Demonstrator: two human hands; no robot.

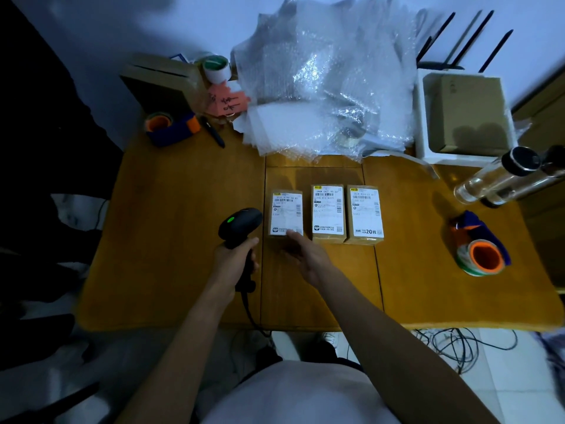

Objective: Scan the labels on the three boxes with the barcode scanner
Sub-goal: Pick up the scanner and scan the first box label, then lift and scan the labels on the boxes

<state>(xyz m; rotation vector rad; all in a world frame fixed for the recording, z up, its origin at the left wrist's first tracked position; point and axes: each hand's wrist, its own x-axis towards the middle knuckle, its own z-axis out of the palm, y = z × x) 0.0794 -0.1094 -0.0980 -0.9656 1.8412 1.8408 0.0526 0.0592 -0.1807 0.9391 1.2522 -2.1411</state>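
Left hand (234, 255): clenched on barcode scanner (240, 223), beside left box (286, 215).
Right hand (305, 255): loose, fingertips at that box's near edge.
Boxes: three in a row on bench (183, 240).
Progress: cannot tell; likely the first scan.

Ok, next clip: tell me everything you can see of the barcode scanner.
The barcode scanner is a black, pistol-shaped handheld unit that looks like plastic, with a rounded head showing a lit green indicator on top. The left hand grips its handle, holding it above the wooden table, its head just left of the leftmost box. A dark cable runs from the handle base toward the table's near edge. Its scan window is not visible.
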